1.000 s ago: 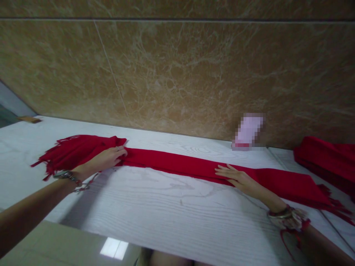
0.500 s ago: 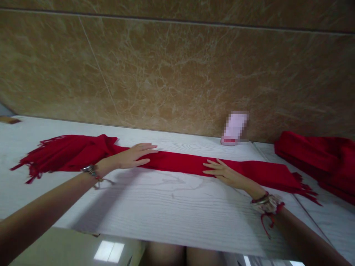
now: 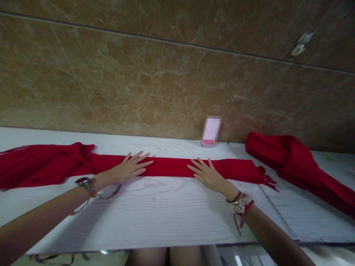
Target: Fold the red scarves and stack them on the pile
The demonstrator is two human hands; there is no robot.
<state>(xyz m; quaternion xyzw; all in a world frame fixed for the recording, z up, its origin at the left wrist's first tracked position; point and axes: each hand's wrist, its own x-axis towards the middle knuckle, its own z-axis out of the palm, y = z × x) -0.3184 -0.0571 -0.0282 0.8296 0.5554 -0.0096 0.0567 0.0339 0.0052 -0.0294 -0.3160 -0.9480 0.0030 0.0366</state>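
A red fringed scarf point(image 3: 169, 167) lies lengthwise across the white table, folded into a narrow strip in the middle and at the right. Its left part is wider and rumpled, running out at the left edge of view. My left hand point(image 3: 130, 168) rests on the strip left of centre, fingers spread. On the same strip, right of centre, lies my right hand point(image 3: 208, 173), also flat with its fingers apart. Neither hand grips the cloth. Short fringe shows at the scarf's right end, beyond my right hand.
A second red scarf point(image 3: 294, 159) is heaped on the table's right side. A blurred pink, box-like object point(image 3: 212, 131) leans at the brown marbled wall point(image 3: 155, 81). The white wood-grain table point(image 3: 166, 218) has its front edge near my legs. A small pale fitting point(image 3: 301, 44) is on the wall.
The view has shifted right, showing more of the second scarf and the wall fitting. Both hands stay on the strip; the left hand's fingers are spread wider.
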